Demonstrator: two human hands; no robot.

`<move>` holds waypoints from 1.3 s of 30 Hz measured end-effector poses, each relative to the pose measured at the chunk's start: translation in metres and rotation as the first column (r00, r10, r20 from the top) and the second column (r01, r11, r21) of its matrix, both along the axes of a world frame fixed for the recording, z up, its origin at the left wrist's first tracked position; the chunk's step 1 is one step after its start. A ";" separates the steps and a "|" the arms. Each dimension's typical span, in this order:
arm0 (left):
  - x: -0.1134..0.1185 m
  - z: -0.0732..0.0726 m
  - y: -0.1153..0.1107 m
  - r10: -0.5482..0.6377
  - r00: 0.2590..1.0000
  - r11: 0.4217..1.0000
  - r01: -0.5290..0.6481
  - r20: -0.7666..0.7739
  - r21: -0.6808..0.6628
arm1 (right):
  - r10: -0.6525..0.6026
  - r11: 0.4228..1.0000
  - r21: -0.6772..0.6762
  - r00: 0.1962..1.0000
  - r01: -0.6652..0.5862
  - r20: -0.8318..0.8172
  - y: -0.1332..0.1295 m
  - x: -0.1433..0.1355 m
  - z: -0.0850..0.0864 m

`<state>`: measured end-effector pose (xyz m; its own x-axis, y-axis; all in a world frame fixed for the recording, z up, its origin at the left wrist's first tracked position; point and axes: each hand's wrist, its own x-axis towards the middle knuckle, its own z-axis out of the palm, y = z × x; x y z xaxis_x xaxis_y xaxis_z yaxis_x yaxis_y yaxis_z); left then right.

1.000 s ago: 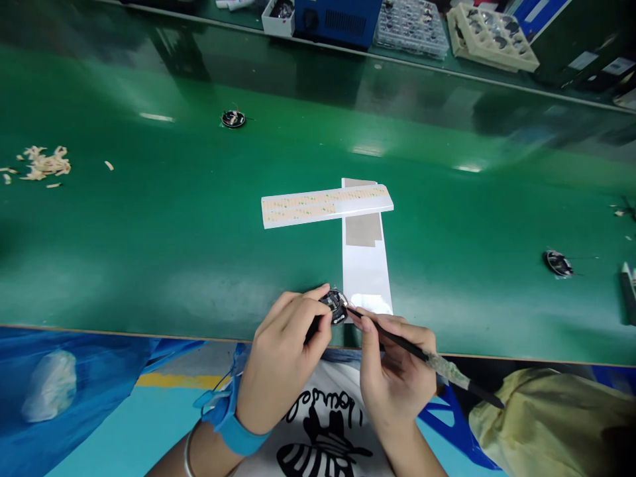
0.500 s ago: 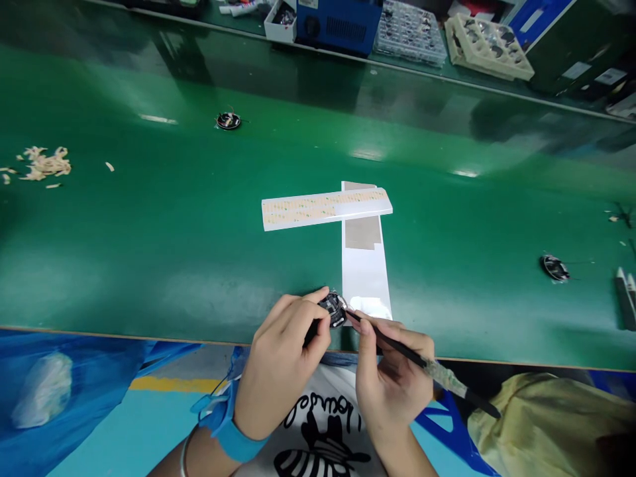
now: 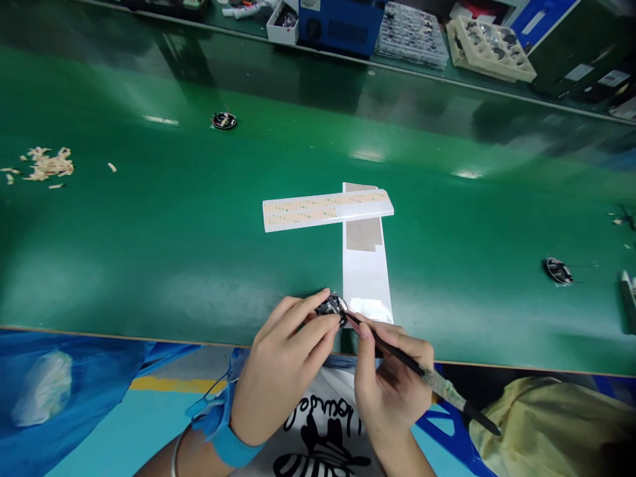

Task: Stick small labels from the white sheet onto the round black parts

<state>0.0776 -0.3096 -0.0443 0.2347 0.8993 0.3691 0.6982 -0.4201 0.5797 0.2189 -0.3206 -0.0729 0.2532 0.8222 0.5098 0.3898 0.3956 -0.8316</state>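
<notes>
My left hand (image 3: 288,361) grips a small round black electronic module (image 3: 330,306) at the bench's front edge, its fingers reaching over the module's left and near sides. Dark inner parts and a pale wire or strip show on the module. In my right hand (image 3: 395,371) is a pair of black tweezers (image 3: 410,363), held like a pen, with worn tape round the handle. The tips meet the module's right side; whether anything sits between them is too small to tell. Just beyond the module lies a white backing sheet (image 3: 366,275) with a grey-brown patch.
A strip of small beige stickers (image 3: 303,210) lies across the sheet. Other round modules rest at the far left (image 3: 224,120) and at the right (image 3: 558,270). Beige scraps (image 3: 50,163) form a pile. Trays (image 3: 489,50) and a blue box (image 3: 340,28) line the back shelf.
My left fingers have shifted and stretched further over the module, which has tilted a little and moved slightly left. The tweezers stay at its right side.
</notes>
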 end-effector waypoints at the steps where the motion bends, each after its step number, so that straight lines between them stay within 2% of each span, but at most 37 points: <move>1: -0.001 0.000 0.000 -0.007 1.000 1.000 0.007 -0.013 0.011 | 0.008 1.000 0.001 1.000 -0.008 0.000 0.000 0.000 0.000; 6: -0.001 0.002 0.003 -0.033 0.998 0.998 0.035 -0.050 0.048 | 0.013 1.000 0.006 1.000 -0.013 -0.006 0.001 0.001 -0.001; 13: 0.002 0.002 0.008 0.068 0.994 0.998 -0.067 0.082 -0.022 | -0.010 1.000 0.020 0.999 0.011 -0.037 0.004 -0.003 0.004; 23: 0.003 0.001 0.011 0.108 0.988 0.994 -0.106 0.113 -0.024 | -0.090 0.996 0.017 0.995 0.091 -0.031 0.002 -0.009 0.001; 39: 0.003 0.000 0.010 0.109 0.985 0.994 -0.105 0.132 -0.034 | -0.014 1.000 -0.008 0.999 0.013 -0.047 0.002 -0.004 0.004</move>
